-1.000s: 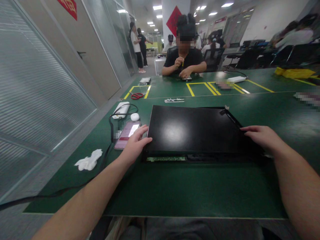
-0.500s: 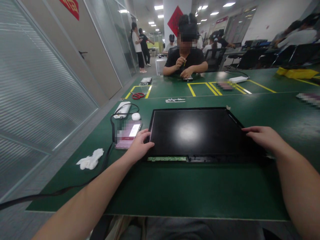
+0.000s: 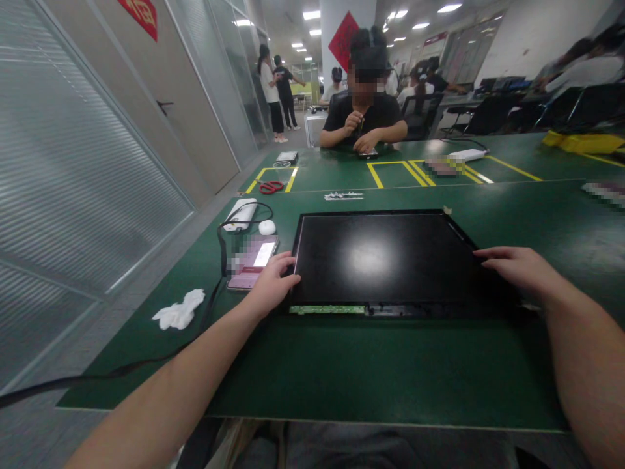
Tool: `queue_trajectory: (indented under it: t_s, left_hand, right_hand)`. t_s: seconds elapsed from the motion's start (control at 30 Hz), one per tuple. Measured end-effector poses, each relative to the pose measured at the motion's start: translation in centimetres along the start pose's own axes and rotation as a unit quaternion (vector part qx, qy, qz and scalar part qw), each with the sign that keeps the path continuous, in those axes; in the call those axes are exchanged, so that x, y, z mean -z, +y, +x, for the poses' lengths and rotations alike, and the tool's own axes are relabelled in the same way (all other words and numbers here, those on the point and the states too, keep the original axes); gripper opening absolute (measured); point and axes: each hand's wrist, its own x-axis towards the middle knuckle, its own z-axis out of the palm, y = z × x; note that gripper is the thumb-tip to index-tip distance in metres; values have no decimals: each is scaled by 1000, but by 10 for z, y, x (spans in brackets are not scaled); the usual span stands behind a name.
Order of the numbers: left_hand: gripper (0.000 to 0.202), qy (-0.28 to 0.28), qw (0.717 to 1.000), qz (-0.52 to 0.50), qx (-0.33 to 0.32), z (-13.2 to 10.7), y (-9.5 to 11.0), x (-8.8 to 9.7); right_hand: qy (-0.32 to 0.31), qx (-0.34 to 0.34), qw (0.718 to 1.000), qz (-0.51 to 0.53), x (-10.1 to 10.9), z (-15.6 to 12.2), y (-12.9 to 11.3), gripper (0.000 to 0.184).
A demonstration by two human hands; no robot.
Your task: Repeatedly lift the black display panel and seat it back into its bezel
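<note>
A black LCD panel lies face up on the green table in front of me, a bright reflection on its glass. Along its near edge runs a strip of green circuit board. My left hand grips the panel's left edge, the thumb over the top and the fingers at the side. At the opposite edge, my right hand holds the frame between thumb and fingers; some fingertips are hidden. Just left of my left hand is a phone with a lit screen.
Crumpled tissue, a black cable, a white earbud case and a white power bank lie on the left. Beyond the panel are red-handled scissors and white strips. A co-worker sits opposite, hands on a small device.
The view has shifted very slightly. Both my hands keep their places on the panel's edges, and the panel lies as before.
</note>
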Motion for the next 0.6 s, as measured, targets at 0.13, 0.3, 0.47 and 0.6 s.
queue_trajectory:
  t_s: [0.13,0.3,0.47,0.6]
  left_hand:
    - [37,5,1000,-30,4,0,-2,-1]
    - [40,5,1000,-14,-4,-1,-4,-1]
    - [40,-4,1000,21,-9,0,-3,1]
    - [43,-26,994,98,-34,-1,2,5]
  right_hand:
    - [-13,19,1000,1,2,3,3,39]
    - [-17,23,999,14,1,6,7,41]
    - [-18,23,1000,8,3,2,1,39]
    - [-25,12,999,15,4,-1,-2,39]
